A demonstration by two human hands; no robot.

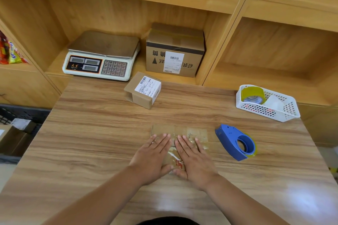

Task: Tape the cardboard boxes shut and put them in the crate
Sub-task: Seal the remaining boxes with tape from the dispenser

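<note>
While left hand [151, 155] and right hand [195, 159] lie flat on a box [179, 130], the wood-grain table [91, 133] meets shelving [128, 11].

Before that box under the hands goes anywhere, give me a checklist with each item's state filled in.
1. Hands on the box: left hand and right hand press flat, fingers straight, on the flat cardboard box: ok.
2. Seam sealed: clear tape shows across the box top, but the hands cover the middle: cannot tell.
3. Tape dispenser put down: it lies on the table, right of the box and apart from it: ok.
4. Room in the crate: it sits left of the table with cardboard already inside: cannot tell.
5. Other boxes done: the small labelled box stands on the table, not in the crate: not ok.
</note>
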